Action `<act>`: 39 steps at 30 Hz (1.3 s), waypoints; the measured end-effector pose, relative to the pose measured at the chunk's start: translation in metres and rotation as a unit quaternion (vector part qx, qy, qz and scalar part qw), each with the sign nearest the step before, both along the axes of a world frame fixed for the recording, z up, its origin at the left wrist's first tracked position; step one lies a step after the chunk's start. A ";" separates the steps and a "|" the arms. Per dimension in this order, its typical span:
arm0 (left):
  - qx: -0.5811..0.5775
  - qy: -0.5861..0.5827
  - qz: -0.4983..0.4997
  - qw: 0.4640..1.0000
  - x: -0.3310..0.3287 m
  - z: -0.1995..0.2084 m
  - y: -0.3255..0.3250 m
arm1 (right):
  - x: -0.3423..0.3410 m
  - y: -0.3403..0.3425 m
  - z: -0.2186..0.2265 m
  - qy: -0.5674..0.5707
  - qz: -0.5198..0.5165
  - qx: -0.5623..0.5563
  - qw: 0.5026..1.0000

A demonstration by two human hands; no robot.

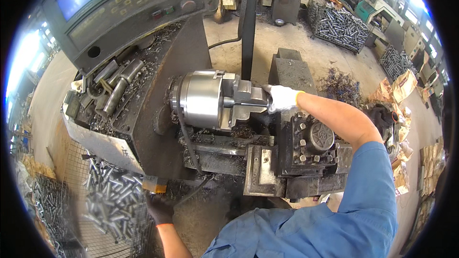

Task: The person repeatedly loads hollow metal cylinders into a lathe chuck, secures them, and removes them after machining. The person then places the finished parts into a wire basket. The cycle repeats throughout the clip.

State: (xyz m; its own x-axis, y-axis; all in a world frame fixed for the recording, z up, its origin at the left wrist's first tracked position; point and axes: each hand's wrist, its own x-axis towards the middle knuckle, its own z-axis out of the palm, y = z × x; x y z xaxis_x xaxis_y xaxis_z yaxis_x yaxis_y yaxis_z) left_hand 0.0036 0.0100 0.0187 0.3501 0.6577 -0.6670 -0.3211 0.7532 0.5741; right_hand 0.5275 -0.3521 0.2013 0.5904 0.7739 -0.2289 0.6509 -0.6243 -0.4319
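Note:
A lathe chuck (203, 99) of bright metal is in the middle, its stepped jaws (246, 93) pointing right. My right hand (283, 99), in a white glove, is at the outer end of the jaws with its fingers curled in. What lies between them is hidden by the glove and the jaws. My left hand (160, 209), in a dark glove, is low on the left, just below an orange-yellow block (154, 185) on the machine's front. Its fingers are dark and blurred. Beside it a wire basket (76, 167) holds many short metal cylinders (112, 196).
A bolted tool post (313, 141) stands right of the chuck, under my right forearm. Metal parts (119, 86) and chips lie on the headstock below a control panel (129, 7). A dark hose (187, 138) hangs before the chuck. Another full basket (342, 27) stands far right.

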 end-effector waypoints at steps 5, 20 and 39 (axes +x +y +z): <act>0.276 0.089 -0.102 0.951 -0.003 -0.015 0.010 | -0.026 -0.005 0.034 -0.070 -0.014 -0.041 0.997; 0.892 0.217 -0.010 0.395 0.156 0.202 -0.054 | -0.291 -0.136 0.052 -0.004 -0.247 0.347 0.905; 0.815 0.265 -0.325 0.401 0.186 0.159 -0.138 | -0.306 -0.128 -0.045 0.248 -0.078 0.223 0.939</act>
